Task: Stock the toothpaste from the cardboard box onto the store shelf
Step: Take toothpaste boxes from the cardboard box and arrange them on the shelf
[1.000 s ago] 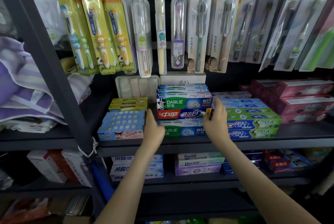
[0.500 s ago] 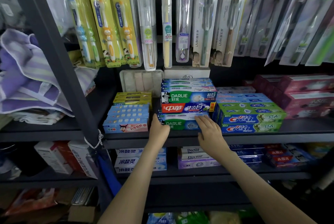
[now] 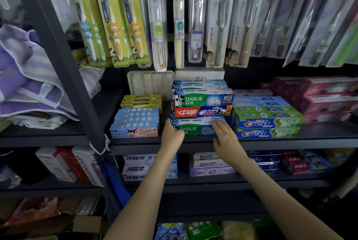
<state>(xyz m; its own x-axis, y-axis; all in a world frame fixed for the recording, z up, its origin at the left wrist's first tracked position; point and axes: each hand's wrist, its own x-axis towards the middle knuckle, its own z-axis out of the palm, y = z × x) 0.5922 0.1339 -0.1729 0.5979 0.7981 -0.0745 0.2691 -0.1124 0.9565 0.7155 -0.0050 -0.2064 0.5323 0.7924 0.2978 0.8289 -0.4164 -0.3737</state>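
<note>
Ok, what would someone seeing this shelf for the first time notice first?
The toothpaste stack at the centre of the shelf, where the left grip holds the end of the bottom Darlie box and the right grip lies flat on it. Above left hang bright yellow toothbrush packs.

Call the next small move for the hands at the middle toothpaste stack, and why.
Probably nudge the bottom Darlie box back until flush under the red box. The left hand is at its left end, the right hand lays straight fingers on its front, and it seems to sit slightly forward of the stack.
</note>
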